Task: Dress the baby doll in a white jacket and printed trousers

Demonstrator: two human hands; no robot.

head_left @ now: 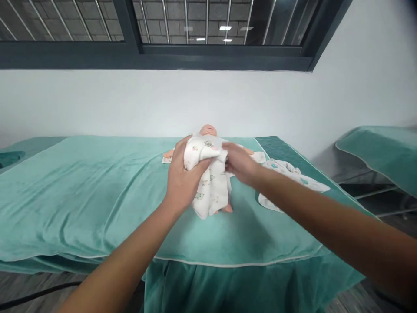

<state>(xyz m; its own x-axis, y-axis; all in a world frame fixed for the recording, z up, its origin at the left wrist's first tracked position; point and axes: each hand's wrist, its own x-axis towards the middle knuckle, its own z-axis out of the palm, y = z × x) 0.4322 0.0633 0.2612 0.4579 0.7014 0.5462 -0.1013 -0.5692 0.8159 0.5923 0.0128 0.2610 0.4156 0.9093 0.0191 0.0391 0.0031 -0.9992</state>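
So the left hand has a bunch of white printed cloth clamped between thumb and fingers. Right hand is curled at the cloth's right edge, but it's kinda blurry and I can't tell if it's actually pinching any. The cloth hangs in front of a baby doll, covering most of its body: head toward the wall, arms out sideways, a foot peeking out below. Another printed cloth lies crumpled off to the right, all on a green bed sheet. Barred window up top.
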